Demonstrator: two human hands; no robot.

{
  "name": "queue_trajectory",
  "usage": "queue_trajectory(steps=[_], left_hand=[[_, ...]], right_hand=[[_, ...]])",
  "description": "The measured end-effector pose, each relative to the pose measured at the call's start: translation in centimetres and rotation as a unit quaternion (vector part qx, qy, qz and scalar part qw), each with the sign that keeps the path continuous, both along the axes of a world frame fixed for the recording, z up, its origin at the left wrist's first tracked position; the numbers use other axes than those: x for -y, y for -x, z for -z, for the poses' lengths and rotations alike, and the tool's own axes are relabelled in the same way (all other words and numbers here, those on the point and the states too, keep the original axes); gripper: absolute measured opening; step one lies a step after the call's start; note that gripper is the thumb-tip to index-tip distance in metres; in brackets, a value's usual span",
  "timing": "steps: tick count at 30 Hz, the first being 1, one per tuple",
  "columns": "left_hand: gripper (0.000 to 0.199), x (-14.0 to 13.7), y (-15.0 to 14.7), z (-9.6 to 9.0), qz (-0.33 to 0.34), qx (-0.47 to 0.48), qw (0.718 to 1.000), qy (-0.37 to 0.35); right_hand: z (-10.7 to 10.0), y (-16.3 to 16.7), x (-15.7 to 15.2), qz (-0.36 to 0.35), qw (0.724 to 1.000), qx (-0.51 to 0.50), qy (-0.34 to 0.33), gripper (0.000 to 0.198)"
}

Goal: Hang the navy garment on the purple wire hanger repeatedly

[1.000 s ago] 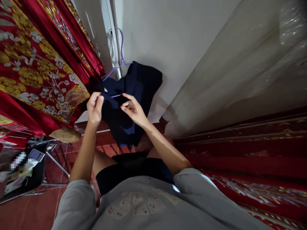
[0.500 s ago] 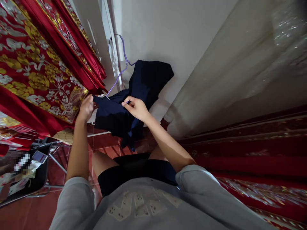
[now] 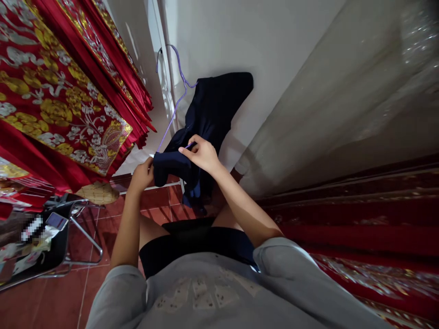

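Observation:
A dark navy garment [image 3: 212, 114] hangs on a purple wire clothes hanger [image 3: 178, 98], its hook over a white frame by the wall. One side of the garment covers the hanger's far shoulder; the near part bunches and droops in a fold. My left hand [image 3: 143, 173] is closed on the garment's near edge, beside the hanger's lower end. With thumb and fingers, my right hand [image 3: 202, 155] pinches a short purple length of the hanger that shows above the cloth. What lies under the fabric is hidden.
Red cloths with gold and silver embroidery [image 3: 65, 96] hang at left. A black folding chair [image 3: 58, 260] below them bears a phone [image 3: 56, 221] and other items. Plastic-wrapped material [image 3: 329, 91] stands against the right side. Red tiles [image 3: 106, 237] cover the floor.
My left hand has moved right and slightly down, bringing the garment's near edge inward, where it now folds over. My right hand still pinches the hanger, shifted slightly right.

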State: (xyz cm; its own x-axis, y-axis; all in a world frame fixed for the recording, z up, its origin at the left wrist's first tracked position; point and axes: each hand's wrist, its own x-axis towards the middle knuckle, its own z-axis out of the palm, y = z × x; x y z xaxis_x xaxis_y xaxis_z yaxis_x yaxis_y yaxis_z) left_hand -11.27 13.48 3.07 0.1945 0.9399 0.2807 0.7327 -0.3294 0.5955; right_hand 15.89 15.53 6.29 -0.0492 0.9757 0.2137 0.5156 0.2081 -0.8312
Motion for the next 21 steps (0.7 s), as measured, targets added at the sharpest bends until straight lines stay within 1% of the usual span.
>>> queue_trajectory(steps=[2, 4, 5, 6, 8, 9, 10, 11, 12, 14, 15, 16, 17, 19, 21], left_hand=[[0.027, -0.4, -0.2, 0.1, -0.035, -0.018, 0.999, -0.009], [0.021, -0.9, -0.5, 0.1, -0.045, 0.020, 0.998, -0.032], [0.020, -1.0, -0.6, -0.2, -0.046, 0.068, 0.995, -0.054], [0.023, -1.1, -0.7, -0.6, -0.047, 0.134, 0.987, -0.078], [0.032, -0.8, -1.0, -1.8, -0.043, 0.280, 0.952, -0.116], [0.036, -0.5, -1.3, -2.6, -0.034, 0.337, 0.933, -0.123], [0.037, -0.1, -1.5, -3.3, -0.018, 0.370, 0.921, -0.123], [0.039, 0.4, -1.9, -4.0, 0.002, 0.371, 0.921, -0.119], [0.039, 0.9, -2.2, -4.6, 0.022, 0.342, 0.932, -0.116], [0.037, 1.8, -2.8, -5.0, 0.049, 0.229, 0.965, -0.120], [0.037, 2.0, -2.9, -4.9, 0.056, 0.169, 0.975, -0.130], [0.037, 2.1, -2.9, -4.5, 0.052, 0.123, 0.980, -0.145], [0.039, 1.9, -2.7, -3.9, 0.032, 0.101, 0.981, -0.165], [0.042, 1.1, -1.8, -2.3, -0.052, 0.126, 0.971, -0.195], [0.046, 0.0, -0.6, -0.6, -0.121, 0.178, 0.962, -0.168]], right_hand=[[-0.4, 0.1, 0.0, 0.015, 1.000, 0.022, 0.005, 0.044], [-0.6, 0.2, 0.1, 0.019, 0.999, 0.033, 0.011, 0.047], [-0.7, 0.3, 0.1, 0.018, 0.999, 0.032, 0.015, 0.047], [-0.8, 0.2, 0.2, 0.016, 0.999, 0.029, 0.019, 0.047], [-0.8, 0.2, 0.2, 0.011, 0.999, 0.022, 0.026, 0.045], [-0.8, 0.2, 0.2, 0.009, 0.999, 0.021, 0.028, 0.044], [-0.8, 0.3, 0.2, 0.006, 0.999, 0.022, 0.029, 0.043], [-0.8, 0.3, 0.2, 0.003, 0.999, 0.024, 0.029, 0.042], [-0.8, 0.4, 0.1, 0.001, 0.999, 0.028, 0.027, 0.042], [-0.6, 0.6, 0.1, -0.006, 0.999, 0.039, 0.027, 0.042], [-0.6, 0.7, 0.1, -0.011, 0.998, 0.045, 0.030, 0.043], [-0.6, 0.7, 0.2, -0.018, 0.998, 0.050, 0.034, 0.043], [-0.6, 0.7, 0.3, -0.024, 0.998, 0.051, 0.036, 0.043], [-0.8, 0.7, 0.5, -0.028, 0.998, 0.048, 0.027, 0.043], [-1.2, 0.7, 0.7, -0.029, 0.999, 0.043, 0.009, 0.047]])
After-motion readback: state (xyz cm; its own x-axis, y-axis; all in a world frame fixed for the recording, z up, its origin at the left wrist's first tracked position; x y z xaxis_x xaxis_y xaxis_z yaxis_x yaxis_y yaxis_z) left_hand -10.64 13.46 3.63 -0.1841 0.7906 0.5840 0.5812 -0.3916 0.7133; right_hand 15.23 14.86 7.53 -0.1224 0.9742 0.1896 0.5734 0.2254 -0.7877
